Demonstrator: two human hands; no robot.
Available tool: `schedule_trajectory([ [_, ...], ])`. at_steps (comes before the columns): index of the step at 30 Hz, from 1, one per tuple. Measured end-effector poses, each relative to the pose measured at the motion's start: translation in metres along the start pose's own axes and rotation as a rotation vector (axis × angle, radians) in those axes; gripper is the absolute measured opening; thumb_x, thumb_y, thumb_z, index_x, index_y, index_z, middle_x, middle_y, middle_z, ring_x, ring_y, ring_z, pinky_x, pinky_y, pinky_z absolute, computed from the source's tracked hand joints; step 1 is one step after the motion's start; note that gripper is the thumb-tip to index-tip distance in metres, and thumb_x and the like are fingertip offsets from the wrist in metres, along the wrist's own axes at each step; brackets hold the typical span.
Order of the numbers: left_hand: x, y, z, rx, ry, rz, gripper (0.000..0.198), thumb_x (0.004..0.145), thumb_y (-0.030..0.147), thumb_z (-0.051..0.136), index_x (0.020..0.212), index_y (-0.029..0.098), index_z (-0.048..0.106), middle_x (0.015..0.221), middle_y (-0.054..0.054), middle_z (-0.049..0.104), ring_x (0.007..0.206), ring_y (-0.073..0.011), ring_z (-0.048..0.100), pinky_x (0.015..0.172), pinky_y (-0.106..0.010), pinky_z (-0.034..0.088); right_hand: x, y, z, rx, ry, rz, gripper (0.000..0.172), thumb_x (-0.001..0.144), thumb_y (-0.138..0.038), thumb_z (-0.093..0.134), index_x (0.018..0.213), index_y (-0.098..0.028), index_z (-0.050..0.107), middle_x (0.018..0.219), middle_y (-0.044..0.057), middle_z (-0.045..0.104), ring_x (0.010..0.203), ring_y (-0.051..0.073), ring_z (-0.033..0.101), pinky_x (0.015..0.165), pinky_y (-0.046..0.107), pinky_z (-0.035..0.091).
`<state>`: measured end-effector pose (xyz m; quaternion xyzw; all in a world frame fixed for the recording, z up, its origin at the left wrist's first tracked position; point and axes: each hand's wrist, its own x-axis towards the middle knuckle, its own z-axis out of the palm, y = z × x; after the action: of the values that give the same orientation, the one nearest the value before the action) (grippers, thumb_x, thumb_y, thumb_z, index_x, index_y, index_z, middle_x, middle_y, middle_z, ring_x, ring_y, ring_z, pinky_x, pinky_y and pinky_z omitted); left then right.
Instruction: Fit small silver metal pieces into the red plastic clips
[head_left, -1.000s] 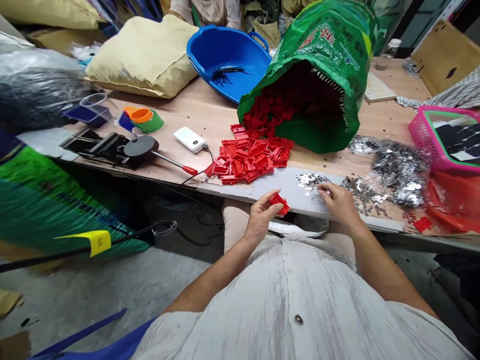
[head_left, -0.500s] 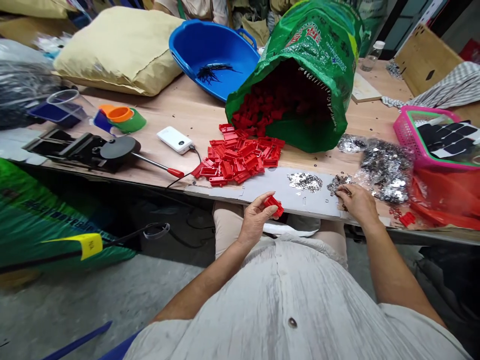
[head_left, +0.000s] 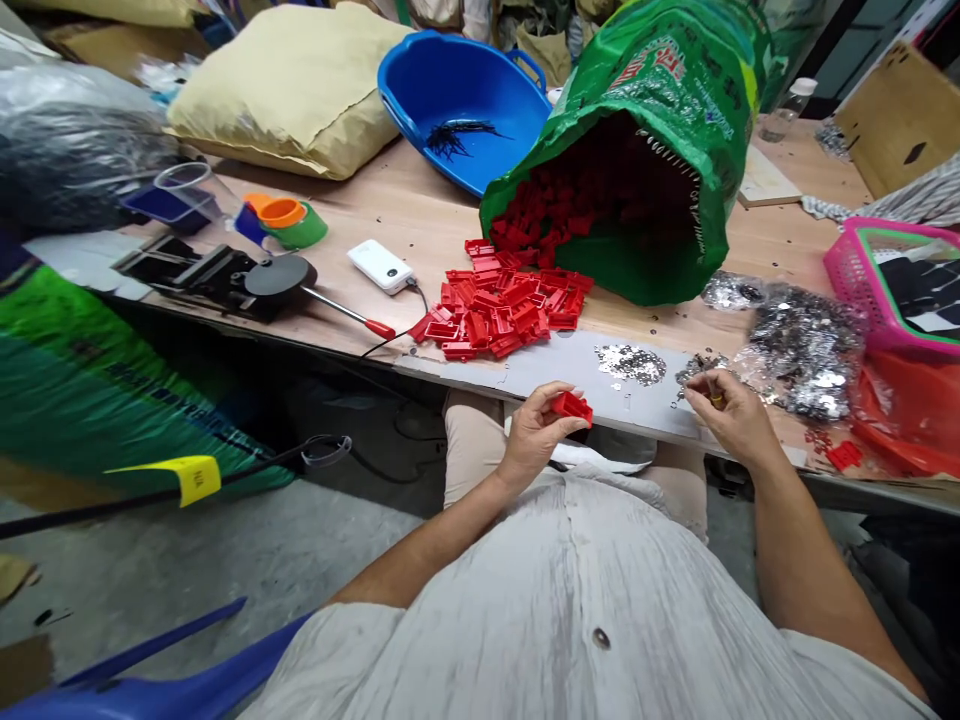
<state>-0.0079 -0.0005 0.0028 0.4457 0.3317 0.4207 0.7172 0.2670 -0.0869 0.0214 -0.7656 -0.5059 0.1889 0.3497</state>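
The green sack (head_left: 660, 120) lies on its side on the desk (head_left: 420, 225), and a heap of red plastic pieces (head_left: 502, 305) spills from its open mouth toward the person. In front of that heap, just off the desk's near edge, the left hand (head_left: 534, 435) grasps one red piece (head_left: 571, 407) between thumb and fingertips. Its palm is turned inward, and the piece's long axis runs roughly left to right. Further right, also on the person's side of the sack, the right hand (head_left: 735, 415) is pinched shut on a small metal part (head_left: 716, 399), too small to make out in detail. Its wrist is bent and its fingertips point toward the left hand. The hands are level and apart. Loose silver metal parts (head_left: 631, 363) lie on the desk between them and the sack, nearer the right hand's fingertips.
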Motion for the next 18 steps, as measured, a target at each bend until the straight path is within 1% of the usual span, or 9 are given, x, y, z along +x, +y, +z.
schedule_trajectory([
  [2, -0.002, -0.002, 0.001, 0.063, -0.013, 0.055, 0.045, 0.063, 0.024, 0.085, 0.105, 0.02, 0.067, 0.105, -0.005, 0.073, 0.092, -0.018, 0.07, 0.088, -0.031, 0.055, -0.007, -0.022, 0.01, 0.042, -0.045, -0.057, 0.021, 0.084, -0.042, 0.063, 0.089, -0.022, 0.065, 0.079, 0.003, 0.067, 0.067, 0.016, 0.058, 0.063, 0.028, 0.045],
  [5, -0.005, -0.004, -0.001, 0.221, -0.02, 0.142, 0.045, 0.067, 0.029, 0.083, 0.109, 0.021, 0.069, 0.109, -0.005, 0.073, 0.095, -0.0184, 0.069, 0.091, -0.031, 0.055, -0.017, -0.052, 0.03, 0.112, -0.077, -0.143, 0.019, 0.086, -0.041, 0.063, 0.089, -0.023, 0.067, 0.073, 0.001, 0.066, 0.06, 0.014, 0.054, 0.056, 0.027, 0.043],
  [8, -0.008, -0.003, -0.005, 0.41, -0.018, 0.233, 0.046, 0.071, 0.033, 0.081, 0.114, 0.022, 0.069, 0.111, -0.006, 0.073, 0.096, -0.0185, 0.07, 0.091, -0.03, 0.055, -0.025, -0.072, 0.051, 0.151, -0.094, -0.25, 0.016, 0.09, -0.034, 0.059, 0.094, -0.022, 0.068, 0.077, 0.001, 0.069, 0.061, 0.013, 0.056, 0.059, 0.026, 0.044],
  [10, -0.009, 0.0, -0.006, 0.512, -0.017, 0.302, 0.043, 0.073, 0.034, 0.079, 0.113, 0.022, 0.069, 0.111, -0.006, 0.074, 0.096, -0.0181, 0.07, 0.09, -0.028, 0.054, -0.027, -0.079, 0.062, 0.153, -0.064, -0.319, 0.012, 0.091, -0.03, 0.059, 0.094, -0.022, 0.068, 0.08, 0.001, 0.07, 0.063, 0.013, 0.057, 0.061, 0.027, 0.044],
  [12, -0.01, 0.003, -0.006, 0.576, -0.014, 0.369, 0.04, 0.075, 0.035, 0.078, 0.112, 0.022, 0.07, 0.11, -0.005, 0.074, 0.096, -0.0174, 0.07, 0.09, -0.027, 0.054, -0.028, -0.082, 0.07, 0.141, -0.03, -0.371, 0.008, 0.091, -0.027, 0.06, 0.093, -0.022, 0.066, 0.08, 0.001, 0.069, 0.062, 0.013, 0.056, 0.06, 0.027, 0.044],
  [14, -0.011, 0.004, -0.006, 0.602, -0.012, 0.425, 0.038, 0.076, 0.034, 0.077, 0.111, 0.022, 0.07, 0.109, -0.005, 0.074, 0.096, -0.017, 0.071, 0.091, -0.027, 0.054, -0.028, -0.084, 0.076, 0.126, -0.033, -0.419, 0.006, 0.091, -0.024, 0.06, 0.094, -0.022, 0.066, 0.082, 0.001, 0.069, 0.064, 0.013, 0.058, 0.061, 0.027, 0.045],
  [18, -0.011, 0.003, -0.006, 0.594, -0.015, 0.496, 0.037, 0.078, 0.034, 0.075, 0.113, 0.022, 0.069, 0.11, -0.006, 0.074, 0.098, -0.0174, 0.071, 0.091, -0.028, 0.055, -0.029, -0.084, 0.08, 0.099, -0.062, -0.493, 0.009, 0.092, -0.019, 0.057, 0.096, -0.022, 0.064, 0.085, 0.003, 0.069, 0.073, 0.016, 0.063, 0.066, 0.028, 0.048],
])
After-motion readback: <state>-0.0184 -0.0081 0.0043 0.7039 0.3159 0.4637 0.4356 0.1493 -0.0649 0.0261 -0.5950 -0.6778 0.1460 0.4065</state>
